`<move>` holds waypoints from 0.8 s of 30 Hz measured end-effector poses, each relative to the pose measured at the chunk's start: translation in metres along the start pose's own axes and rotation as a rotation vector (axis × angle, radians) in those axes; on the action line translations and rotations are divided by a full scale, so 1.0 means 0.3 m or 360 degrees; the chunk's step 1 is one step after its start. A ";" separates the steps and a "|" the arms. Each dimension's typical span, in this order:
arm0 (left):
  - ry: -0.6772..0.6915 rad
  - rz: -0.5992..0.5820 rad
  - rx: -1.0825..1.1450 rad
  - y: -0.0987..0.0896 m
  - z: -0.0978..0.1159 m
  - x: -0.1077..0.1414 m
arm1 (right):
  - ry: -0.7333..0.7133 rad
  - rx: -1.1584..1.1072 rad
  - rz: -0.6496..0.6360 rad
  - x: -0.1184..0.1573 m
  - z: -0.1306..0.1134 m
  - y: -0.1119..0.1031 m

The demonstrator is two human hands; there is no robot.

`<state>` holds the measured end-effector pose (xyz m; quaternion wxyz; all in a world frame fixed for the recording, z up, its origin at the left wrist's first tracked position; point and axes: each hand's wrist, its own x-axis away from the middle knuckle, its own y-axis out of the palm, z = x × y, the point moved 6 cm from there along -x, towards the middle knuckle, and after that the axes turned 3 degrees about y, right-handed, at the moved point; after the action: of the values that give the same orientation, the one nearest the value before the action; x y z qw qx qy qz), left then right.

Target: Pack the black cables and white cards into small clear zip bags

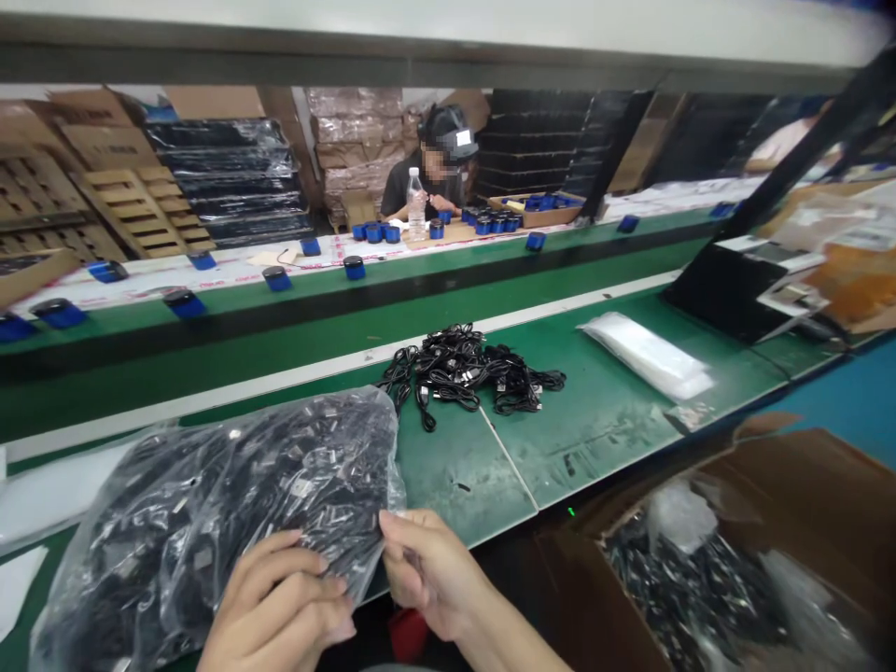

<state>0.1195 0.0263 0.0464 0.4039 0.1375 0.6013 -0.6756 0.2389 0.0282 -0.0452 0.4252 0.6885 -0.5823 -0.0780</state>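
Note:
A large clear plastic bag (231, 504) full of black cables lies on the green table at the left. My left hand (280, 602) rests on the bag's near side with its fingers spread over the plastic. At the bag's right edge, my right hand (430, 569) pinches the plastic between thumb and fingers. Beyond the bag, a loose pile of coiled black cables (466, 369) sits on the table, touched by neither hand.
A stack of clear plastic bags (648, 355) lies right of the pile. An open cardboard box (791, 485) holding cables stands at lower right. Blue round parts (276, 278) line the far belt's edge. Across it sits a person (427, 173) near a bottle (415, 210).

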 end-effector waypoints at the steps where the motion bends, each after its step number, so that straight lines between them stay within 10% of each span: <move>1: -0.0014 0.0056 0.0028 -0.009 -0.010 0.003 | -0.0001 -0.0033 -0.0019 -0.001 -0.006 0.006; 7: 0.0072 -0.0065 0.0020 -0.042 -0.027 0.011 | -0.0073 0.0084 -0.0020 -0.009 -0.037 -0.013; 14: -0.0126 -0.0697 0.0012 -0.028 -0.006 -0.086 | -0.0004 0.0538 0.0092 -0.019 0.002 -0.061; 19: -0.0273 -0.1430 -0.0644 0.110 -0.016 -0.190 | -0.0124 0.0627 0.0241 -0.009 0.026 -0.068; 24: -0.0175 -0.1666 -0.0700 0.230 0.004 -0.229 | -0.0292 0.0541 0.0339 -0.009 0.033 -0.077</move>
<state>0.2126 0.0546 0.0444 0.0651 -0.3015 0.6938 -0.6507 0.2490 0.0246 -0.0682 0.2541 0.6748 -0.6928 0.0042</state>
